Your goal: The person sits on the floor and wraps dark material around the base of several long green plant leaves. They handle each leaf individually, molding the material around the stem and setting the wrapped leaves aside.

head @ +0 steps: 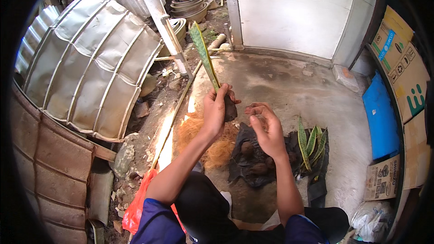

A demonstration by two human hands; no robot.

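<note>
My left hand (216, 106) grips the lower end of a tall snake plant leaf (205, 56), which points up and away. Below my fingers a dark clump (231, 112) surrounds its base. My right hand (269, 132) hovers just to the right, thumb and curled fingers apart, with no held thing plainly visible. Beneath it, a torn black plastic sheet (241, 169) carries several brown round lumps (259, 168), partly hidden by my right arm. More snake plant leaves (310, 144) lie at the sheet's right side. Loose orange-brown fibre (217, 154), like coconut fibre, is heaped behind my left forearm.
A red plastic bag (137, 206) rests at lower left. Bent metal sheeting (91, 64) leans beyond it, near a white pole (161, 17) and stacked basins (190, 8). Cardboard boxes (403, 64) and a blue panel (381, 118) line the right. A white door (291, 13) stands ahead.
</note>
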